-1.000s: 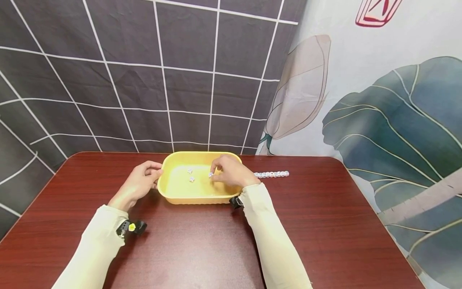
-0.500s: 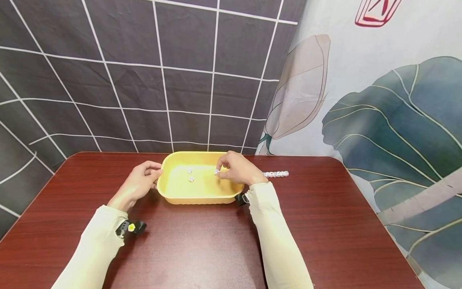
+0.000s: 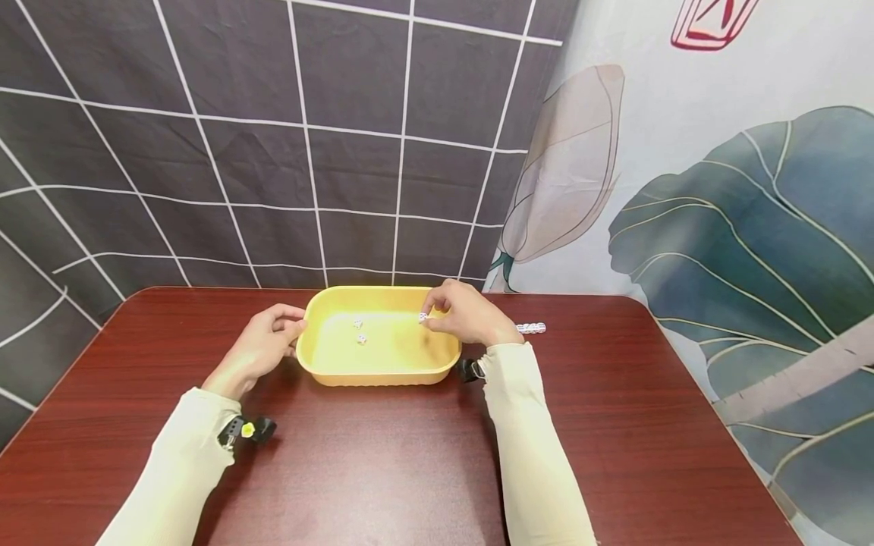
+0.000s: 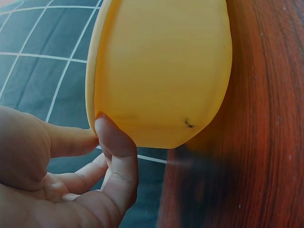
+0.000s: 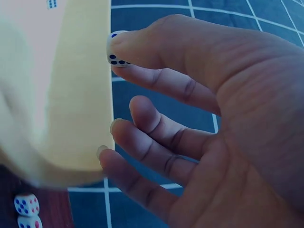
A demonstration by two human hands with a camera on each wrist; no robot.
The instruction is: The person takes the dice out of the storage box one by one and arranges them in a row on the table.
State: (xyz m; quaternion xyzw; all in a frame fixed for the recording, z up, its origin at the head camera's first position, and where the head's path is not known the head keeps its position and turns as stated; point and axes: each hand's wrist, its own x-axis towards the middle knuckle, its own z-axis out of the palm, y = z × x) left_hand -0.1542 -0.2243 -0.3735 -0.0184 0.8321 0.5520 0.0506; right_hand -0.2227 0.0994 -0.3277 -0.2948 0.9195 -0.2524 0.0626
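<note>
A yellow plastic tub (image 3: 378,378) stands near the table's far edge, with two white dice (image 3: 362,339) lying on its floor. My left hand (image 3: 262,345) pinches the tub's left rim between thumb and finger, which the left wrist view shows close up. Over the tub's right part, my right hand (image 3: 467,315) pinches a single die (image 5: 116,50) between thumb and index finger, the other fingers spread loosely. Right of the tub lies a row of dice (image 3: 531,328) on the table, its left part hidden behind the right hand and wrist.
The dark red wooden table (image 3: 369,470) reaches back to a dark grid-patterned cloth (image 3: 355,167). To the right hangs a pale cloth with a large leaf print (image 3: 751,205). Each wrist wears a black strapped device (image 3: 256,430).
My right hand has moved right and slightly up with the die, from the tub's middle towards its right side, covering more of the dice row. The left hand stays on the rim.
</note>
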